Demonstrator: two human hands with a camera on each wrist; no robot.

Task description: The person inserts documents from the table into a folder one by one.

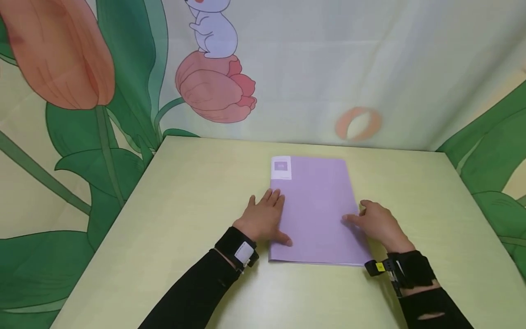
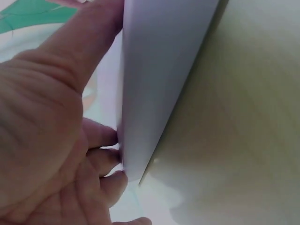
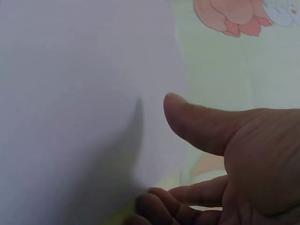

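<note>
A closed lilac folder [image 1: 316, 205] with a small white label at its far left corner lies flat on a pale yellow-green table [image 1: 185, 205]. My left hand [image 1: 265, 219] rests at the folder's left edge, fingers straight along the edge and thumb on the cover. In the left wrist view the left hand's fingertips [image 2: 110, 157] touch the folder's edge [image 2: 159, 70]. My right hand [image 1: 376, 224] is at the right edge, thumb over the cover and fingers curled at the edge. In the right wrist view the right hand's thumb [image 3: 197, 122] sits just over the cover [image 3: 70, 93].
A fabric backdrop [image 1: 123, 68] printed with tulips, leaves and a white rabbit hangs behind and beside the table. The table's far edge meets the backdrop just past the folder. Bare tabletop [image 2: 243, 117] lies to the left, right and front.
</note>
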